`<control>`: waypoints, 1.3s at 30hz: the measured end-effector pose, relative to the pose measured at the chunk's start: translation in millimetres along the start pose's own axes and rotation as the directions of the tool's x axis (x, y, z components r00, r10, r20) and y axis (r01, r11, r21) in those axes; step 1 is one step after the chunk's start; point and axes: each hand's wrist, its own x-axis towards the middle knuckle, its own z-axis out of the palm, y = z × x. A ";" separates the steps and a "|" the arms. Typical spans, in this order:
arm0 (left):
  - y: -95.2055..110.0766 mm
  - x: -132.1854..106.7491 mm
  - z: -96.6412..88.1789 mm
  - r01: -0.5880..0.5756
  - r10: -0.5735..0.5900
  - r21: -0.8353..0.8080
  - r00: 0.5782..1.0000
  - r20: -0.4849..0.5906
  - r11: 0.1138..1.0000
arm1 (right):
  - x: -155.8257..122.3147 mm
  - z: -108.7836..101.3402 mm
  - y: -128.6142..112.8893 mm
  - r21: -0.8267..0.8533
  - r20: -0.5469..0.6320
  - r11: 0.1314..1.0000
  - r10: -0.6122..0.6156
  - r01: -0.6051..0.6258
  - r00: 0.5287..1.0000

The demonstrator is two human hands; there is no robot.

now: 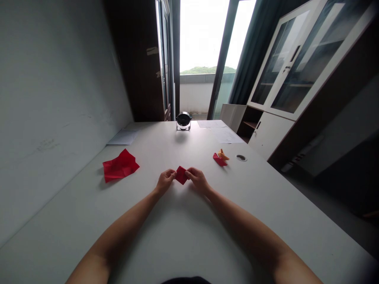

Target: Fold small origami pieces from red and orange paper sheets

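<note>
A small folded square of red paper [181, 176] is held up between my two hands over the middle of the white table, one corner pointing down. My left hand [166, 181] pinches its left corner between thumb and fingers. On the opposite side, my right hand [197, 179] grips the right corner, thumb in front. The fingers behind the paper are partly hidden. Off to the left lies a larger creased sheet of red paper [120, 165]. To the right, a red folded paper piece [219, 159] and a yellow folded paper piece [224, 154] sit together.
The white table [183, 232] meets a wall [59, 98] on the left. A round black device on a stand [183, 120] is at its far edge. Papers [122, 137] lie at the back left, more sheets [226, 134] at the back right, near a cable hole [241, 158].
</note>
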 end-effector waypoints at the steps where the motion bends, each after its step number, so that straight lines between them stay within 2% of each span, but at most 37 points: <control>1: -0.6 0.4 0.0 -0.005 0.005 0.004 1.000 -0.007 1.000 | 0.0 0.2 1.0 -0.006 0.005 1.000 0.000 0.000 1.000; 7: -1.2 0.5 1.7 -0.024 0.024 0.015 1.000 -0.017 1.000 | 1.8 2.5 7.8 0.020 -0.022 1.000 -0.011 0.011 1.000; 12: 1.2 -2.6 4.3 0.009 -0.010 0.027 0.999 0.033 1.000 | 1.6 3.3 7.7 -0.115 -0.038 0.993 -0.042 0.038 0.998; 16: 2.3 -4.9 4.5 0.029 -0.031 0.063 0.999 0.033 0.998 | -1.0 4.3 3.0 -0.230 -0.004 0.972 -0.058 0.055 0.998; 21: 1.7 -3.5 2.4 0.002 -0.005 0.137 1.000 0.022 0.991 | -2.9 4.9 -1.5 -0.244 0.043 0.966 -0.073 0.081 0.996; 27: 0.3 -1.6 2.8 -0.018 0.009 0.130 0.998 0.068 0.991 | -3.7 6.0 -3.6 -0.266 0.057 0.961 -0.063 0.076 0.996; 34: 4.4 -0.7 2.7 0.035 -0.036 0.020 0.996 0.085 0.999 | -4.1 6.9 -3.6 -0.212 0.014 0.975 -0.065 0.067 0.998; 39: 6.4 1.9 -0.3 0.048 -0.053 -0.094 0.997 -0.051 0.994 | -1.5 6.7 -1.7 -0.058 0.006 0.998 -0.022 0.023 1.000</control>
